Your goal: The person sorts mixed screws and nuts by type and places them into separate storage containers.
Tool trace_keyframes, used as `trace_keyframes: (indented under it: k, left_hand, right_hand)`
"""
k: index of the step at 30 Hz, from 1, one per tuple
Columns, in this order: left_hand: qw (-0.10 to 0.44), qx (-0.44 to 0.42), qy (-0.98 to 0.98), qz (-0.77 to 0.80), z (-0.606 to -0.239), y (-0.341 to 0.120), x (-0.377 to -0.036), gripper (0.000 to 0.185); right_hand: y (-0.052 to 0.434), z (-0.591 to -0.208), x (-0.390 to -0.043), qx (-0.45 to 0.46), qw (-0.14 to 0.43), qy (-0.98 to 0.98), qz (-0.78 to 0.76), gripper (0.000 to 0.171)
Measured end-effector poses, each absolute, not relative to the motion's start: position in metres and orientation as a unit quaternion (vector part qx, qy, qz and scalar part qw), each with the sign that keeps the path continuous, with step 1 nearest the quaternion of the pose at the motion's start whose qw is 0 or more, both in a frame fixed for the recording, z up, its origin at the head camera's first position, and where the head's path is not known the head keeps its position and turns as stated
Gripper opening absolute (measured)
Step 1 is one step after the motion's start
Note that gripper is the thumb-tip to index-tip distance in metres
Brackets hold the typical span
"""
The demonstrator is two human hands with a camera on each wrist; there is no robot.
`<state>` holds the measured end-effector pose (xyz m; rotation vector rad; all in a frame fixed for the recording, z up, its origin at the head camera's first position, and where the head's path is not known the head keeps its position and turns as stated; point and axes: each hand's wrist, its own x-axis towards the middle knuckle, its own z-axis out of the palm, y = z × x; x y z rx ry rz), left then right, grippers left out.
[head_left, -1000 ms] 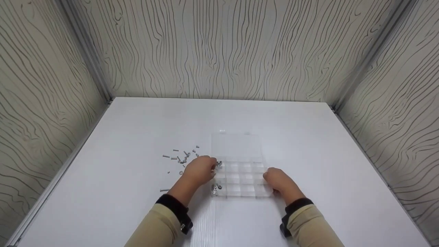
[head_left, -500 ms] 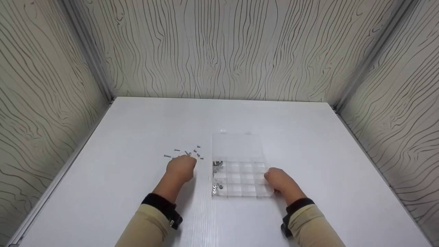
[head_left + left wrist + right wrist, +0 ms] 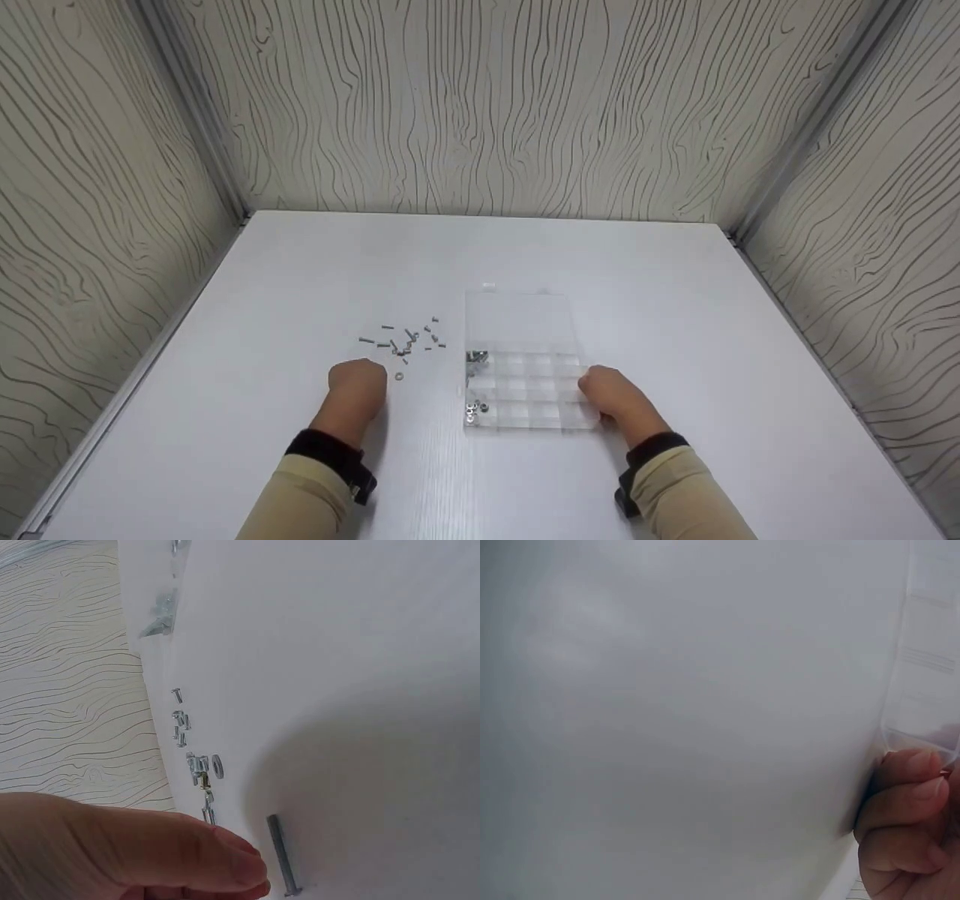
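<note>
My left hand (image 3: 358,386) is low over the table, left of the scattered screws (image 3: 178,720). In the left wrist view its thumb and fingertips are close together, right beside a long bolt (image 3: 282,855) that lies on the table; nothing shows between them. The head view hides that bolt behind the hand. My right hand (image 3: 613,394) grips the right edge of a clear compartment box (image 3: 525,414), fingers curled at its corner in the right wrist view. Small screws (image 3: 477,358) sit in the box's upper left compartment and nuts (image 3: 471,412) in the lower left one.
The box's clear lid (image 3: 517,319) lies folded back behind it. A washer-like ring (image 3: 399,376) lies on the white table (image 3: 600,262) between the left hand and the box. Patterned walls (image 3: 480,112) enclose the table at the back and sides.
My left hand has moved from the box's left side, across the screws, to the left and toward the front. The right hand has stayed on the box.
</note>
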<state>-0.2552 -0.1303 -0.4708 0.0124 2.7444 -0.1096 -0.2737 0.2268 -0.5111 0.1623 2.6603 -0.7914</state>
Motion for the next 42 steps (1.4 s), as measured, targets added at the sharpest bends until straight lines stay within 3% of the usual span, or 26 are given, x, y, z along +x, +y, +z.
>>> trace_keyframes:
  k: [11, 19, 25, 31, 42]
  left_hand:
    - [0.179, 0.015, 0.983, -0.048, -0.481, -0.133, -0.253, 0.009]
    - [0.169, 0.029, 0.984, -0.037, -0.479, -0.127, -0.254, 0.018]
    - [0.115, 0.076, 0.99, 0.02, -0.478, -0.11, -0.268, 0.022]
    - [0.051, 0.113, 0.987, 0.101, -0.474, -0.083, -0.276, 0.01]
    - [0.006, 0.127, 0.984, 0.128, -0.469, -0.048, -0.29, 0.003]
  right_hand:
    - [0.227, -0.51, -0.274, 0.055, 0.187, 0.944, -0.266, 0.025]
    - [0.227, -0.51, -0.275, 0.049, 0.184, 0.944, -0.269, 0.024]
    - [0.226, -0.511, -0.274, 0.061, 0.182, 0.941, -0.279, 0.024]
    - [0.225, -0.51, -0.274, 0.068, 0.187, 0.938, -0.283, 0.024]
    - [0.227, -0.509, -0.273, 0.066, 0.184, 0.937, -0.289, 0.025]
